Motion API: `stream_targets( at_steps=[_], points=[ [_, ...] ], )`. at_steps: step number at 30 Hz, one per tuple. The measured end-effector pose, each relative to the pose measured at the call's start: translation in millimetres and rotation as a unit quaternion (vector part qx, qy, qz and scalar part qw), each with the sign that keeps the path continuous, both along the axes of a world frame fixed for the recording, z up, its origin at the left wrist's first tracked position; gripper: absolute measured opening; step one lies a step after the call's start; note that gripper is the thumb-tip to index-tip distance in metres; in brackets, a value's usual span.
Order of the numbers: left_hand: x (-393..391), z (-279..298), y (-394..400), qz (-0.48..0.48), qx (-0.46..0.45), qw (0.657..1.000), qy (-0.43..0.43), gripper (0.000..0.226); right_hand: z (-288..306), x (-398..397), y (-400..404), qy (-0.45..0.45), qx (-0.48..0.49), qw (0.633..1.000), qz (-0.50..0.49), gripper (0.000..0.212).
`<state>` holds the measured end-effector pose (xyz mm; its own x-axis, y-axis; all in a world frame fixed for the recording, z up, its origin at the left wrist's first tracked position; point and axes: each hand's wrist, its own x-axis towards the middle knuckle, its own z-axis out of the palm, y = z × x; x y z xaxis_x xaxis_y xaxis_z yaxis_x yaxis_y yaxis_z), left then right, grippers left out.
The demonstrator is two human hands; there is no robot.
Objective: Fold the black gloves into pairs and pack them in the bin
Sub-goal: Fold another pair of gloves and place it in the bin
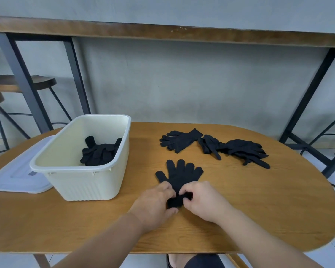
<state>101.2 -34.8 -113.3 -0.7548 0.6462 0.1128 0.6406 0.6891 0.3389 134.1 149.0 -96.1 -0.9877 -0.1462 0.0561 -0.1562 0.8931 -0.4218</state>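
Left hand (156, 200): pinches cuff of laid glove pair (179, 177).
Right hand (200, 198): pinches same cuff.
Method: roll cuff evenly toward fingers, edges aligned.

Single head-worn wide-angle view, angled forward and down from the near edge of the oval wooden table (259, 219). Close above the two forearms, reaching far across to the grey wall (182, 84) and stools (43, 82) at far left.

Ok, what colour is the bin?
Cream, with a ribbed lower wall; the bin shows clearly in the head view.
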Motion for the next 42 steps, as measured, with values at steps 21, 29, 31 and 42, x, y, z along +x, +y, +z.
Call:
stream_targets(
  at_steps=[21, 29, 31, 42],
  points=[
    [-24.0, -2.7, 18.0, 0.166, 0.122, 0.97, -0.127, 0.017, -8.4, -18.2, -0.6, -0.092, -0.201, 0.964, -0.146, 0.009],
    [-36.7, -5.8, 28.8, 0.198, 0.081, 0.97, -0.12, 0.013, -21.5, -35.4, -3.9, -0.072, -0.104, 0.972, -0.196, 0.015],
    [-37.5, -8.0, 27.9, 0.2, 0.095, 0.969, -0.108, 0.01, -21.8, -34.1, -4.3, -0.053, -0.071, 0.974, -0.208, 0.022],
    [-24.7, -15.7, 9.6, 0.043, 0.004, 0.996, 0.081, 0.036, -18.6, -12.3, 4.2, 0.042, 0.029, 0.999, 0.007, 0.034]
  ],
)
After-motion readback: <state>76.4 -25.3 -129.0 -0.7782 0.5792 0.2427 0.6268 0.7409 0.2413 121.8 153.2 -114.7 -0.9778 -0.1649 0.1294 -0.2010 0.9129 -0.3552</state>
